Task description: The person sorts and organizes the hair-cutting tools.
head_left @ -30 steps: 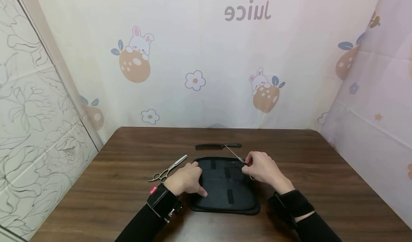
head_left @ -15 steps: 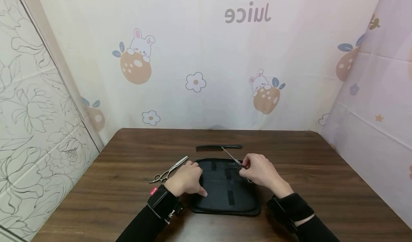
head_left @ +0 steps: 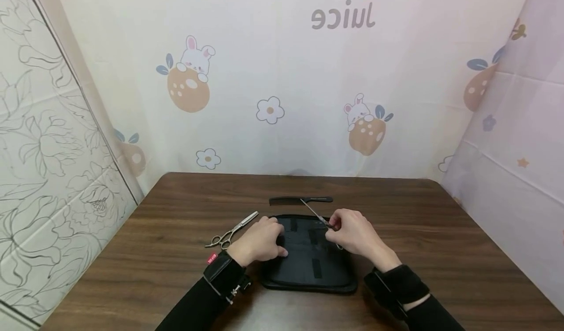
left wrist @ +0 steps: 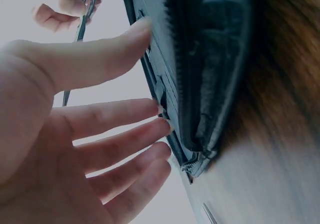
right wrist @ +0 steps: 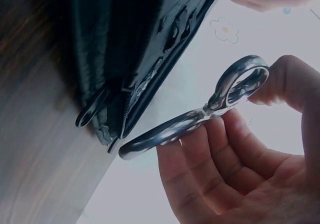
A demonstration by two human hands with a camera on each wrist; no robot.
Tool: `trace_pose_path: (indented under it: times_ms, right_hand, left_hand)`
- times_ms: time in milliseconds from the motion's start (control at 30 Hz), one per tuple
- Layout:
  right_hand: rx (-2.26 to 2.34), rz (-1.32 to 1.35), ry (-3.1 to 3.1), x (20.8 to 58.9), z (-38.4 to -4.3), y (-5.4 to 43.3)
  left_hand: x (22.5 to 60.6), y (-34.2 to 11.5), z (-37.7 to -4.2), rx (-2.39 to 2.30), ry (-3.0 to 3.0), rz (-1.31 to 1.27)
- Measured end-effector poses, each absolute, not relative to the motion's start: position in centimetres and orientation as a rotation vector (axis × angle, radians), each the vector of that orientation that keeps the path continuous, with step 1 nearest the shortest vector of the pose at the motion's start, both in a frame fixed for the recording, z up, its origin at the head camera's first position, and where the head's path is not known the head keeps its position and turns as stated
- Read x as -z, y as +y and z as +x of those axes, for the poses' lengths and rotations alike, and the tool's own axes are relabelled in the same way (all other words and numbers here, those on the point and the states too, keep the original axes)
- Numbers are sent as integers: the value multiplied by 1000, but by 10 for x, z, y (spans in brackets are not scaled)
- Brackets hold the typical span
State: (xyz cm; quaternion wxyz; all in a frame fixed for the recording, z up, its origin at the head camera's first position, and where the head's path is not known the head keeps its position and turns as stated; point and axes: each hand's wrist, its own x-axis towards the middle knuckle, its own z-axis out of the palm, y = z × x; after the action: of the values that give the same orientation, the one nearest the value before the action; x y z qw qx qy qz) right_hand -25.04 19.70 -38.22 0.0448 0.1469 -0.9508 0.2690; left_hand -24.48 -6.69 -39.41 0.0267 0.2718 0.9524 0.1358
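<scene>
A flat black zip case (head_left: 299, 277) with dark elastic loops lies on the table; its zipper edge shows in both wrist views. My left hand (head_left: 261, 239) is at the case's upper left, and in the left wrist view its relaxed fingers (left wrist: 122, 149) touch the loops' side. Over the upper right of the case my right hand (head_left: 359, 233) holds a pair of silver hair scissors (right wrist: 165, 134) by the handle area. Their blades (head_left: 312, 210) point up and left towards the comb. One finger ring (right wrist: 245, 81) stands near the thumb.
A second pair of silver scissors (head_left: 240, 226) lies left of the case, close to the left hand. Behind the case is a black comb (head_left: 286, 201). The wooden table (head_left: 172, 252) ends at a printed curtain (head_left: 273, 52).
My left hand has shifted slightly right and up over the case. The right hand has moved a little left with the scissors, whose tips now lie further left, by the comb.
</scene>
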Motion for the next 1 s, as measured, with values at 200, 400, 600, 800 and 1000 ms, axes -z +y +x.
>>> trace_pose_path:
  times_ms: [200, 400, 600, 800, 1000]
  right_hand:
    - [-925, 537, -2875, 379, -249, 195]
    - [-973, 569, -2854, 376, -247, 195]
    - [-1012, 575, -2829, 375, -246, 191]
    - [-1067, 593, -2804, 374, -241, 186]
    - [-1109, 615, -2762, 371, -238, 183]
  left_hand:
    - [393, -67, -249, -726, 2880, 876]
    - [392, -64, -251, -930, 2863, 935]
    - [391, -63, -251, -1053, 2839, 940]
    - [394, -62, -249, -1207, 2812, 951]
    - [392, -58, -247, -1426, 2738, 927]
